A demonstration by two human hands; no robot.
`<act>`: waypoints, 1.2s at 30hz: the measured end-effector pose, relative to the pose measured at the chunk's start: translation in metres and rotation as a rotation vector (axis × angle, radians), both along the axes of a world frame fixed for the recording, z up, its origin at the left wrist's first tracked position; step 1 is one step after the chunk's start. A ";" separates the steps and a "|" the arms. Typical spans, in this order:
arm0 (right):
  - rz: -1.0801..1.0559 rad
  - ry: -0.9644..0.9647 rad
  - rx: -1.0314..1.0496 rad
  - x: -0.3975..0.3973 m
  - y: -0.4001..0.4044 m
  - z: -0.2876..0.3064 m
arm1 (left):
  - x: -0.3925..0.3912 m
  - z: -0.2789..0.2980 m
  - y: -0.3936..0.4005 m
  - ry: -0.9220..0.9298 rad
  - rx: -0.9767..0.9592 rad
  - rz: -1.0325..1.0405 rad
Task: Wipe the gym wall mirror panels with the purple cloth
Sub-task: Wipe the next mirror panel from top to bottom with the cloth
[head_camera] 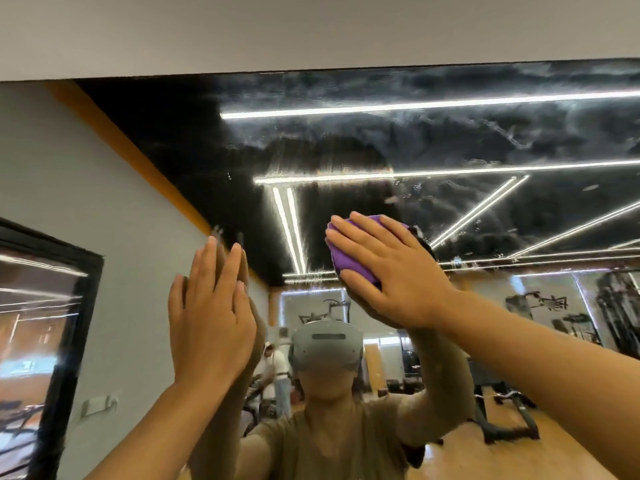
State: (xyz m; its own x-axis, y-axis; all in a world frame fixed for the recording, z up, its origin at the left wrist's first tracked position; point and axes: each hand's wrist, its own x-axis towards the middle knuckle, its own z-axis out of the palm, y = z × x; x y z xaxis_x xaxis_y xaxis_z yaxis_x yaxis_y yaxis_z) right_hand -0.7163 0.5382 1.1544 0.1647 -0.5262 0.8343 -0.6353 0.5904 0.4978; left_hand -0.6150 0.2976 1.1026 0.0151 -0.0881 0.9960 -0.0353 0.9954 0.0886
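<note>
A person stands close to a wall mirror (450, 140), both arms raised. The right hand (388, 268) presses a bunched purple cloth (349, 261) flat against the glass, fingers straight and spread over it. The left hand (211, 313) rests open on the glass to the left, fingers straight and together, holding nothing.

The cloth looks soft, light and easily crumpled — best kept wadded under the palm so it does not slip. The glass is hard and smooth, probably slick where wet; cloudy smears cover its upper part.

The mirror's top edge meets a pale wall band (311, 29). A dark-framed panel (83, 271) hangs at far left. Reflected gym machines (509, 403) and another person (277, 372) appear behind — nothing blocks the glass.
</note>
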 end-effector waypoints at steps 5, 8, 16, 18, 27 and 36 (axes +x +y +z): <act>-0.017 0.031 0.043 -0.004 0.009 0.021 | -0.005 -0.001 0.015 -0.013 0.056 -0.006; -0.025 -0.034 -0.122 -0.006 0.016 0.068 | -0.005 -0.001 0.018 -0.032 0.065 0.035; -0.050 -0.133 -0.304 -0.017 0.022 0.130 | -0.014 -0.003 0.022 -0.023 0.088 0.124; -0.028 -0.116 -0.308 -0.016 0.022 0.114 | -0.016 -0.004 0.020 -0.020 0.075 0.133; -0.010 -0.029 -0.101 -0.026 0.046 -0.002 | -0.028 -0.004 0.032 -0.026 0.030 0.071; -0.051 -0.096 -0.228 -0.028 0.060 0.087 | -0.028 -0.006 0.033 -0.043 -0.003 0.125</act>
